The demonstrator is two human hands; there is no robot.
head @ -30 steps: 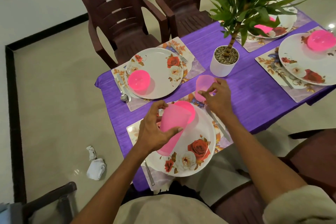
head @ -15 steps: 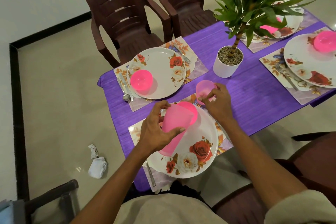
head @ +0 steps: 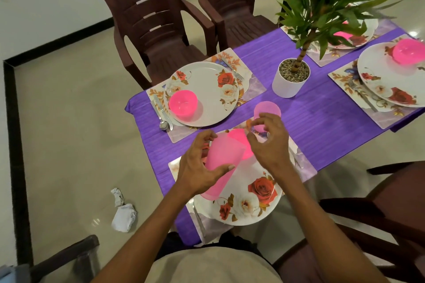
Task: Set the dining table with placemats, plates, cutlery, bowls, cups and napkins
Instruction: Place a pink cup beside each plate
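My left hand (head: 197, 167) grips a stack of translucent pink cups (head: 222, 158), tilted over the near floral plate (head: 250, 202). My right hand (head: 269, 145) hovers just right of the stack's rim, fingers apart and holding nothing. A single pink cup (head: 268, 109) stands on the purple tablecloth (head: 333, 122) just beyond my right hand. A pink bowl (head: 241, 142) on the near plate is mostly hidden behind the stack. The near placemat (head: 303, 165) lies under the plate.
Across the table sits a plate (head: 207, 89) with a pink bowl (head: 183, 104), spoon and knife (head: 161, 112), and fork (head: 233, 70). A potted plant (head: 291, 78) stands mid-table. More set places (head: 391, 76) lie right. Brown chairs (head: 156, 30) surround the table; crumpled cloth (head: 123, 213) lies on the floor.
My right hand has let go of the single pink cup and drawn back toward the stack in my left hand. The cup stays standing on the tablecloth.
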